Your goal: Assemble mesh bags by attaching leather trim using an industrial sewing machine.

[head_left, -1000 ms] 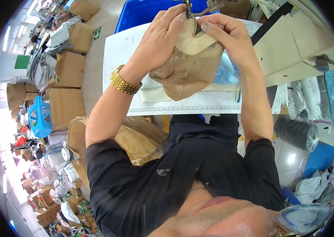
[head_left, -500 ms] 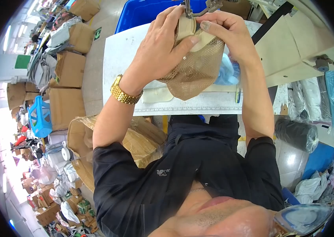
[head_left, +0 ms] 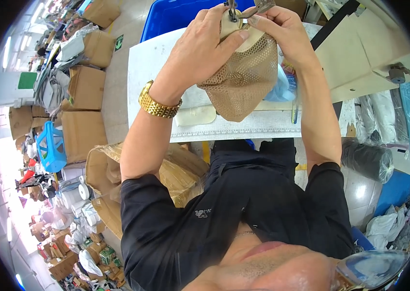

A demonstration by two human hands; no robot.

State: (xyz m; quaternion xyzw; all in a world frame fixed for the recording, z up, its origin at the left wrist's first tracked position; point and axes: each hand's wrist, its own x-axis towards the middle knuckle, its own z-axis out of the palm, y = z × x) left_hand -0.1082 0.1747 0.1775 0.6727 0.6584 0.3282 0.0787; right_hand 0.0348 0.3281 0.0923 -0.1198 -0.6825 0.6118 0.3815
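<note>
A tan mesh fabric piece [head_left: 241, 85] with a smooth beige band [head_left: 253, 41] along its upper edge lies under a sewing machine's presser foot [head_left: 233, 17]. My left hand [head_left: 200, 51] holds it from the left, its thumb stretched across the band and its fingertips close beside the foot. On the other side, my right hand [head_left: 285, 36] pinches the band's edge between thumb and bent fingers, right by the foot. The mesh hangs loose toward me below both hands. Fabric under the left palm is hidden.
The white table [head_left: 149, 63] has a ruler strip [head_left: 243, 132] along its front edge. A light blue plastic item [head_left: 280, 89] and a pen [head_left: 294, 114] lie right of the mesh. A blue bin [head_left: 166, 17] stands behind. The machine body [head_left: 360, 53] fills the right; cardboard boxes [head_left: 83, 136] stand left.
The mesh piece has turned slightly under the presser foot, with more of its side spread open to the right. Both hands shift a little with it and keep their hold.
</note>
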